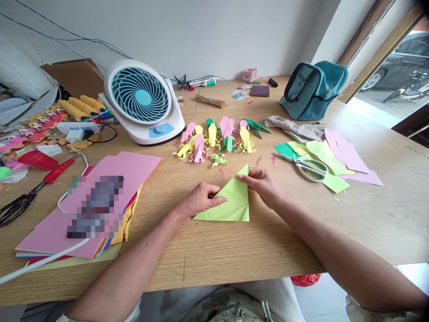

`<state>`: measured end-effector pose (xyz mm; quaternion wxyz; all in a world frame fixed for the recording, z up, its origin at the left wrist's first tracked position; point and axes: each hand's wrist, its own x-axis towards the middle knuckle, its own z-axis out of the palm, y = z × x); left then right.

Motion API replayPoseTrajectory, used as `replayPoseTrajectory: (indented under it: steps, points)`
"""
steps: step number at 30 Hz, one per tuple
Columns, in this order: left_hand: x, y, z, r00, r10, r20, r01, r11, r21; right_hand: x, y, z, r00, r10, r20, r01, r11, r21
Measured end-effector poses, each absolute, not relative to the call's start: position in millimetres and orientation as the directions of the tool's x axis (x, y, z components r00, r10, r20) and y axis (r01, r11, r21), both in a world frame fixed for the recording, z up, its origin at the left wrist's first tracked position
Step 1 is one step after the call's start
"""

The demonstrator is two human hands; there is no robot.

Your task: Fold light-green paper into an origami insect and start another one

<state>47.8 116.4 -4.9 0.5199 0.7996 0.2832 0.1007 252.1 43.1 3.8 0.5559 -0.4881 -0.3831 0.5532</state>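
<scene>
A light green sheet of paper (233,203), folded into a triangle with creases fanning from its lower right corner, lies at the front middle of the table. My left hand (203,200) pinches its slanted left edge, thumb on top. Near the upper tip, my right hand (259,183) grips the right side between thumb and fingers. Just beyond stand several folded paper flowers (228,132) in pink, yellow and green. One small green paper piece (218,159) sits nearest to my hands.
Stacked coloured paper (134,165) lies on the left, with a blurred object and white cable on it. A white fan (144,103) stands behind. White-handled scissors (311,170) rest on paper scraps (338,156) at right. Farther back are a teal bag (304,91) and bundled sticks (211,100).
</scene>
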Motion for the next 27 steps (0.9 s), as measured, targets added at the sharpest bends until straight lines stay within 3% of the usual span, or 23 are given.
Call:
replayPoseTrajectory:
  steps: [5,8,12,15,27]
  points:
    - [48,122,-11,0.792,0.602,-0.099,0.308,-0.254,0.917,264,47,-2,0.257,0.964,-0.073,-0.246,-0.008,-0.969]
    - [49,125,-15,0.76,0.642,-0.101,0.252,-0.148,0.956,264,45,1,0.193,0.979,-0.073,-0.244,-0.024,-0.969]
    - [49,126,-15,0.719,0.687,-0.103,0.186,-0.048,0.981,255,41,6,0.032,0.996,-0.085,-0.093,-0.082,-0.992]
    - [48,127,-13,0.684,0.726,-0.07,0.169,-0.064,0.984,252,41,4,-0.069,0.992,-0.11,-0.032,-0.112,-0.993]
    - [45,130,-12,0.663,0.747,-0.051,0.185,-0.098,0.978,261,40,5,-0.134,0.986,-0.095,0.126,-0.078,-0.989]
